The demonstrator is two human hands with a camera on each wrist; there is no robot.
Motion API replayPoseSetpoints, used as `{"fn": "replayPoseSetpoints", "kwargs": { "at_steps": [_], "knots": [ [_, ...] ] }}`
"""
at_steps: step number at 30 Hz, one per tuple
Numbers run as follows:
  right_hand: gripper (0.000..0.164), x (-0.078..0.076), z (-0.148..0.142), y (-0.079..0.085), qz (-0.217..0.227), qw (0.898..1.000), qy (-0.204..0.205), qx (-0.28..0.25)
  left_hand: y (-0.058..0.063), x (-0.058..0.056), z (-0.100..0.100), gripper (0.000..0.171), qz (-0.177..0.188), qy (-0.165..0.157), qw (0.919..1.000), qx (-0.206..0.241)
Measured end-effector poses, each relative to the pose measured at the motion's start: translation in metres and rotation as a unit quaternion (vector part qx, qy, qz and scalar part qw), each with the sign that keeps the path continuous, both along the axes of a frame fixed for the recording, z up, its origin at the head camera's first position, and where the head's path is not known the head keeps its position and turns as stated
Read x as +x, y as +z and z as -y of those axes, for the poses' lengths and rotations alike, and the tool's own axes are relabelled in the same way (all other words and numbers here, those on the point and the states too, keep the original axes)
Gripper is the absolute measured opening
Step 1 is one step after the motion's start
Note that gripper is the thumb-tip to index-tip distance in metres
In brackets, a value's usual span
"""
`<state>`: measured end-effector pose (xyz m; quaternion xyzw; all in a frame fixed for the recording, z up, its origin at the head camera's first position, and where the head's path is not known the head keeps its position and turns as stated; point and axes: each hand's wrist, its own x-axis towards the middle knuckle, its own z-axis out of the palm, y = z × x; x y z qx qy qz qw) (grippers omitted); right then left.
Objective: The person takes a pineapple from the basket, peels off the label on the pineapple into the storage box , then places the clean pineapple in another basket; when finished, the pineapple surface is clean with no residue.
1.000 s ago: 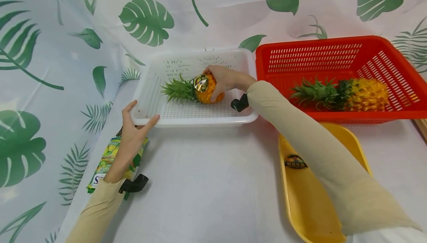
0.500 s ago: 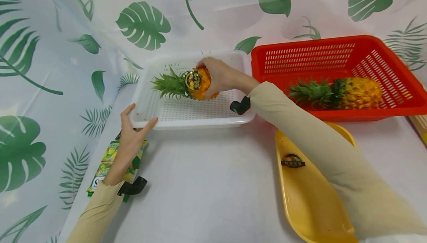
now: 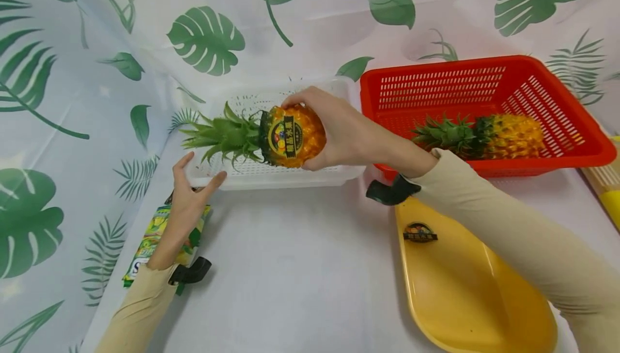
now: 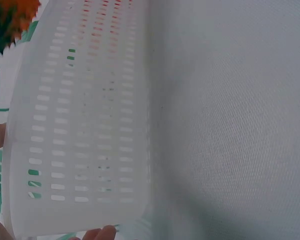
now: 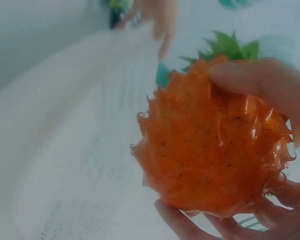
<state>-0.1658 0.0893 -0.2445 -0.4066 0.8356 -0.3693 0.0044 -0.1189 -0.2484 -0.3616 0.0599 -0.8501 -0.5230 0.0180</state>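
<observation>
My right hand (image 3: 341,132) grips an orange pineapple (image 3: 314,129) round its body, above the white basket (image 3: 295,179). The fruit lies sideways, its green crown pointing left and a round black-and-gold label facing up. From the right wrist view, the spiky base of the pineapple (image 5: 210,145) shows, with the thumb over one side and fingers curled beneath. At the basket's near left corner, my left hand (image 3: 189,202) holds the rim between spread thumb and fingers. In the left wrist view, fingertips (image 4: 107,232) sit at the lower corner of the basket's slotted wall.
A red basket (image 3: 431,68) holding another pineapple (image 3: 515,135) stands to the right. In front of it lies a yellow tray (image 3: 450,277) with a similar label, partly under my right sleeve. A green-yellow packet (image 3: 157,229) lies below my left forearm.
My right hand has lifted the pineapple from inside the white basket up toward the camera, its label turning upward. My left hand stays on the basket's corner.
</observation>
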Motion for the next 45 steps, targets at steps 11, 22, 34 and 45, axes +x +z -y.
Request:
{"fn": "replayPoseSetpoints", "kwargs": {
  "at_steps": [11,22,34,45],
  "knots": [
    [0.084,0.063,-0.045,-0.021,0.018,0.998,0.040,-0.037,0.001,-0.005,-0.001,0.094,-0.025,-0.017,0.9990,0.034],
    [0.089,0.091,-0.071,-0.051,0.088,0.995,0.018,0.035,0.002,-0.004,0.002,0.096,-0.018,-0.010,0.9993,0.030],
    [0.085,0.092,-0.066,-0.075,0.056,0.997,0.005,0.059,0.001,-0.003,-0.001,0.097,-0.017,-0.009,0.9993,0.033],
    [0.080,0.090,-0.061,-0.083,0.078,0.994,-0.006,0.076,-0.001,0.000,-0.002,0.093,-0.018,-0.017,0.9986,0.047]
  ]
}}
